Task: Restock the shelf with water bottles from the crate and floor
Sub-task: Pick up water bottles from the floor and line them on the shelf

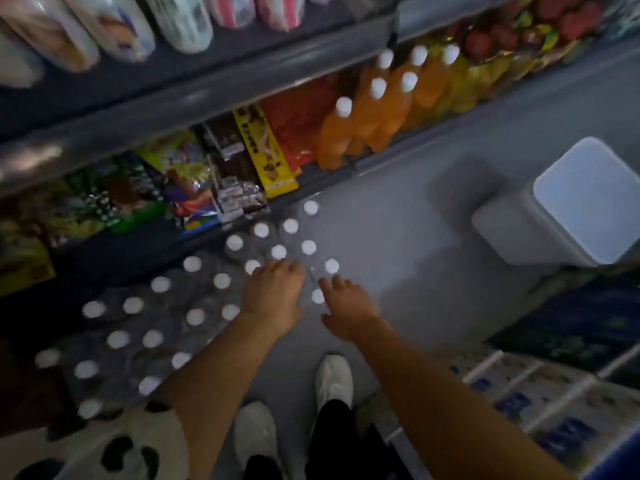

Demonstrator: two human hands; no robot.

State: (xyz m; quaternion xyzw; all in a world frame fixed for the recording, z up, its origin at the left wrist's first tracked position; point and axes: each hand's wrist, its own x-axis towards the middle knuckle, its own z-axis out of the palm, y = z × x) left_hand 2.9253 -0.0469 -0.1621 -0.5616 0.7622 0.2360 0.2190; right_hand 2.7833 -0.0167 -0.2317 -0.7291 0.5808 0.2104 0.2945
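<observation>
Several clear water bottles with white caps [278,251] stand on the grey floor [398,244] in front of the bottom shelf, stretching from the lower left to the middle. My left hand [275,289] reaches down over the near bottles, its fingers on or just above the caps; whether it grips one is blurred. My right hand [346,306] hovers beside it with fingers spread, close to two caps [318,296] at the row's right end.
The shelf [173,109] holds snack packets on the left and orange drink bottles [367,112] on the right. A white lidded bin [568,202] stands on the floor at right. A crate or rack with blue-labelled packs [554,403] sits at lower right. My white shoes [334,379] are below.
</observation>
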